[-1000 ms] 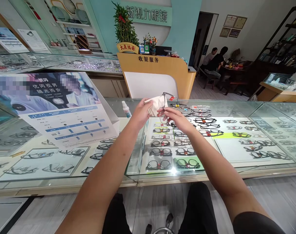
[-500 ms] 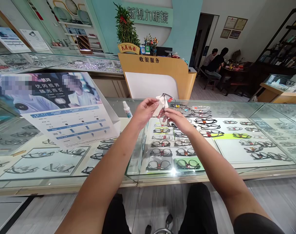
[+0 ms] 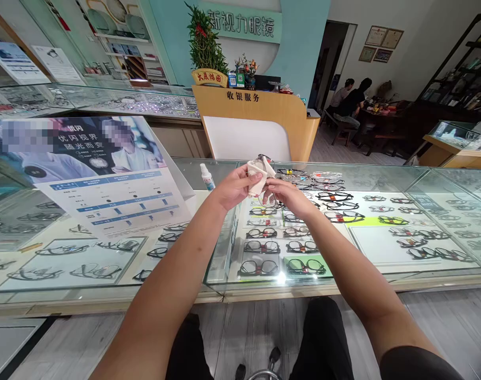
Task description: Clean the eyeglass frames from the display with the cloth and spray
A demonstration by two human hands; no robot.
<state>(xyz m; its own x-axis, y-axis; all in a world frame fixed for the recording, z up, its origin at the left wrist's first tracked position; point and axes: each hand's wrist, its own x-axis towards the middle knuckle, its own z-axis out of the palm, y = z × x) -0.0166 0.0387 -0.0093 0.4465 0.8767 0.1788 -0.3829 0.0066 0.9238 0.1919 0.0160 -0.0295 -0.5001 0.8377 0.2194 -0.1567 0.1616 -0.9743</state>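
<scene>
My left hand (image 3: 237, 186) pinches a white cleaning cloth (image 3: 258, 182), which is folded against a pair of eyeglasses (image 3: 271, 200). The fingers of my right hand (image 3: 286, 194) are closed on the same eyeglasses, partly hiding the frame. One lens hangs below the right fingers, and a dark part of the frame shows above the cloth. Both hands are held over the glass display counter (image 3: 232, 253). A small white spray bottle (image 3: 207, 178) stands on the counter, just left of my left hand.
Rows of eyeglasses (image 3: 261, 247) fill the case beneath and right of my hands. A large poster stand (image 3: 106, 184) stands on the counter at left. Behind is a wooden cashier desk (image 3: 256, 108) with a potted plant (image 3: 204, 45). Two people (image 3: 351, 103) sit at a table far right.
The cloth has been brought round onto the upper part of the eyeglasses and now covers more of them. The eyeglasses have turned slightly in my hands; both arms stay nearly in place.
</scene>
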